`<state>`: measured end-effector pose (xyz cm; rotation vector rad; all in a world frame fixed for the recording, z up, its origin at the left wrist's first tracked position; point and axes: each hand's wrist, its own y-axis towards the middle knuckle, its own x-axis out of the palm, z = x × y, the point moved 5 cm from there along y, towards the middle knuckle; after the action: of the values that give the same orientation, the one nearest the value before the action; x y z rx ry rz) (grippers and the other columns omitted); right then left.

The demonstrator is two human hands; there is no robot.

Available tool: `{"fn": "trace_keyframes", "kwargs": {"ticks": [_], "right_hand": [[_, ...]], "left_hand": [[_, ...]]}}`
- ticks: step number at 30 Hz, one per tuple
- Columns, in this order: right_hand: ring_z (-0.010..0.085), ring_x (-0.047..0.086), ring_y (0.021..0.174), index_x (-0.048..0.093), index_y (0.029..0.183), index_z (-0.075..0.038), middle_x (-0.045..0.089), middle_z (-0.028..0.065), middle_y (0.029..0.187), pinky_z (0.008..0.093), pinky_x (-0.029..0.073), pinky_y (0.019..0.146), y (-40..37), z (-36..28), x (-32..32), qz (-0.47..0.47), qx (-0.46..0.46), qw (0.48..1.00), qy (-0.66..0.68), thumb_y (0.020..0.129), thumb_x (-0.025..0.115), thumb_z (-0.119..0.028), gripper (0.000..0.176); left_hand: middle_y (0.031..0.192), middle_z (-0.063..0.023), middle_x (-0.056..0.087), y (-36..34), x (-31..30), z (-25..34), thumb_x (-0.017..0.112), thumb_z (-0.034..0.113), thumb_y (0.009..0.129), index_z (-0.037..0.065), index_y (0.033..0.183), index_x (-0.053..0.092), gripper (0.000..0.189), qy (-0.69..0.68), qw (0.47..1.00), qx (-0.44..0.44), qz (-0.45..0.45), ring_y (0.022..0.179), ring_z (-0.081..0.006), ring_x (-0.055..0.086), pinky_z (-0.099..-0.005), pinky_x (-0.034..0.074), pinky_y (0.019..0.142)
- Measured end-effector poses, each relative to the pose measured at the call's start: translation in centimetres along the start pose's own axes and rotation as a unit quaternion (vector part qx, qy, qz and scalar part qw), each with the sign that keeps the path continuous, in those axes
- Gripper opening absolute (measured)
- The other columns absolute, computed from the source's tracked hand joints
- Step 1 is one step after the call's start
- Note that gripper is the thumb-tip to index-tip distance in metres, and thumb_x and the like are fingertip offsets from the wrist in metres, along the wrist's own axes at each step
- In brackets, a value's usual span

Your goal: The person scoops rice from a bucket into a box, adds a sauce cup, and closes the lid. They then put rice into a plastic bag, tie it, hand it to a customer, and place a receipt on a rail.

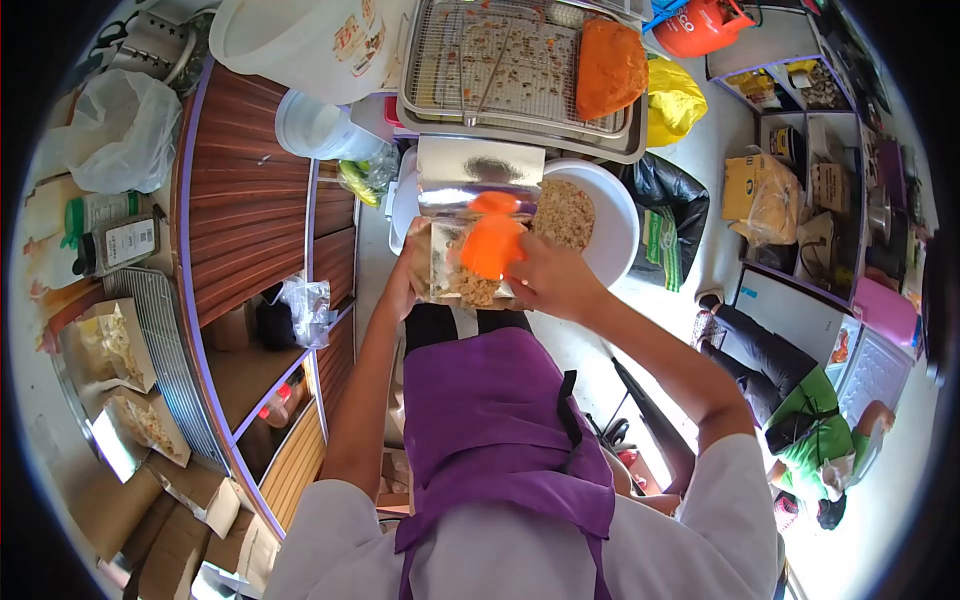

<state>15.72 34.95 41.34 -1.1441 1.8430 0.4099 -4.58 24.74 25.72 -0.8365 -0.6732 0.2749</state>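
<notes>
My left hand (pixel 402 280) grips the left side of an open foil-lined box (pixel 445 262), whose shiny lid (pixel 480 165) stands raised at the back. In my right hand (pixel 545 275) is an orange scoop (pixel 492 248), held over the box. Crumbly light-brown food (pixel 478 288) lies in the front of the box, below the scoop. Behind my right hand, a white tub (pixel 612 225) holds more of the crumbly food (pixel 565 213).
A metal tray with a wire rack (pixel 425 75) lies beyond the box, with an orange block (pixel 610 68) on it. White buckets (pixel 310 125) stand at the back left. Filled boxes (pixel 115 345) lie far left. A person in green (pixel 815 430) is at the right.
</notes>
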Motion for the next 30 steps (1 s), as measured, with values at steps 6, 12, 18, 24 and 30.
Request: {"fn": "trace_keyframes", "kwargs": {"ticks": [6,12,18,24,30], "right_hand": [[0.0283,0.055,0.076,0.063,0.080,-0.006,0.046,0.0145,0.088,0.0392,0.047,0.059,-2.5,-0.7,1.2,0.223,0.216,0.950,0.029,0.078,0.066,-0.013,0.008],[0.0287,0.056,0.074,0.061,0.076,-0.007,0.044,0.0143,0.087,0.0400,0.048,0.057,-2.8,-0.9,6.5,0.244,0.273,0.930,0.036,0.079,0.066,-0.014,0.010],[0.0280,0.058,0.074,0.060,0.075,-0.008,0.047,0.0123,0.091,0.0396,0.051,0.058,-3.8,0.9,7.8,0.191,0.249,0.947,0.067,0.078,0.065,-0.017,0.011],[0.0275,0.058,0.070,0.060,0.075,-0.008,0.047,0.0112,0.089,0.0380,0.050,0.056,-5.6,-1.0,5.9,0.225,0.279,0.928,0.105,0.079,0.066,-0.018,0.012],[0.0259,0.057,0.066,0.060,0.074,-0.010,0.046,0.0098,0.086,0.0377,0.049,0.053,-3.5,-1.6,9.5,0.247,0.240,0.935,0.083,0.077,0.067,-0.016,0.010]], "left_hand": [[0.137,-0.0077,0.044,-1.8,0.7,-2.1,0.040,0.053,0.095,0.009,0.141,0.031,0.064,-0.049,0.996,0.065,0.026,0.124,-0.0227,0.045,-0.0378,0.036,0.103],[0.137,-0.0073,0.044,-3.7,3.0,-5.1,0.034,0.046,0.099,0.007,0.139,0.032,0.056,-0.135,0.987,0.079,0.039,0.125,-0.0227,0.045,-0.0372,0.037,0.103],[0.137,-0.0087,0.043,-3.5,3.4,-5.8,0.035,0.047,0.098,0.007,0.139,0.031,0.058,-0.157,0.984,0.080,0.027,0.124,-0.0229,0.045,-0.0369,0.038,0.103],[0.137,-0.0091,0.043,-3.5,3.2,-5.6,0.035,0.048,0.098,0.007,0.138,0.031,0.058,-0.139,0.987,0.070,0.030,0.124,-0.0230,0.045,-0.0367,0.038,0.103],[0.135,-0.0086,0.045,-3.4,3.3,-5.8,0.035,0.050,0.097,0.007,0.137,0.033,0.058,-0.142,0.987,0.071,0.004,0.123,-0.0229,0.046,-0.0373,0.039,0.102]]}}
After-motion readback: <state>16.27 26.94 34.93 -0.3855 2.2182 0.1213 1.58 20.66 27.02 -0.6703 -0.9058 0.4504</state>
